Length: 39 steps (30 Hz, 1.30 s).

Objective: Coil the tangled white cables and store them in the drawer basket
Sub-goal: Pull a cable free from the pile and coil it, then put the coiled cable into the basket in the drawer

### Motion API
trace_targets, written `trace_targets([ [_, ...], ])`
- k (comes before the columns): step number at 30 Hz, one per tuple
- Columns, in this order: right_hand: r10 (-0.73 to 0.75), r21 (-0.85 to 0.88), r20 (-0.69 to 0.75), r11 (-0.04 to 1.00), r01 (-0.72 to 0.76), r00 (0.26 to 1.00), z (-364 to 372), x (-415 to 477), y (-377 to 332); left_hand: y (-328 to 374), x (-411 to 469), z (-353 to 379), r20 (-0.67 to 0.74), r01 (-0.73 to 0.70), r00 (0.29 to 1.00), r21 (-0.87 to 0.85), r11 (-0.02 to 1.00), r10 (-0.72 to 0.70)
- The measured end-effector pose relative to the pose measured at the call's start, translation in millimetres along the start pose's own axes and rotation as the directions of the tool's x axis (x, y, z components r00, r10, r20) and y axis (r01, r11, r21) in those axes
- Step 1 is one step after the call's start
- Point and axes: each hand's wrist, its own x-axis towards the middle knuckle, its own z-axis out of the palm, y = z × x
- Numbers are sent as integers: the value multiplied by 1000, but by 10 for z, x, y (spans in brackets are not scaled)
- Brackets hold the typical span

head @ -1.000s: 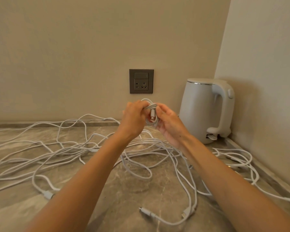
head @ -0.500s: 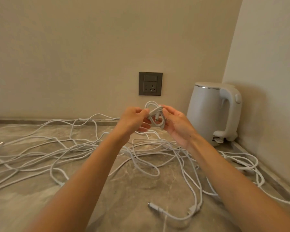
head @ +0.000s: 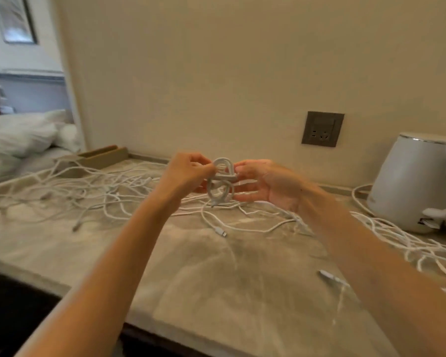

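A small coil (head: 221, 182) of white cable is held up in the air above the counter (head: 204, 284), in front of the back wall and between both hands. It is wound into a few loops, with a turn of cable wrapped crosswise around its middle and a short tail hanging from the bottom. The left hand (head: 188, 173) grips it from the left, fingers curled in and pinching the loops near the top. The right hand (head: 269, 185) meets it from the right, thumb and forefinger closed on the crosswise wrap, while its other fingers are spread loosely below; the picture is blurred here, so how firm that pinch is cannot be told.

Under and around the hands, the loose cables (head: 101, 188) lie tangled across the marbled counter, running from the far left to the right edge. One plug (head: 220, 231) lies on the stone just below the coil, and another plug end (head: 328, 276) lies nearer, beside the right forearm.

A white kettle (head: 412, 181) stands at the right with cables around its base. A dark wall socket (head: 322, 128) sits to its left. A wooden box (head: 101, 157) rests at the counter's far left corner, with white pillows (head: 23, 134) beyond it.
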Motion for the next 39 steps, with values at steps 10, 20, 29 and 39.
trace_targets([
  [10,136,-240,283,968,-67,949,2085,306,133,-620,-1040,-1702,-258,210,950,118,970,-174],
  [20,305,-379,502,919,-112,810,4100,276,965,-1692,-2289,-2975,-510,579,737,139,803,-443],
  [29,490,-468,564,853,-232,664,5299,162,2022,-2806,-3213,-3417,-601,792,491,8,610,-631],
  [39,687,-610,469,706,-360,555,5815,189,3046,-3921,-3693,-3432,-624,910,254,-104,401,-739],
])
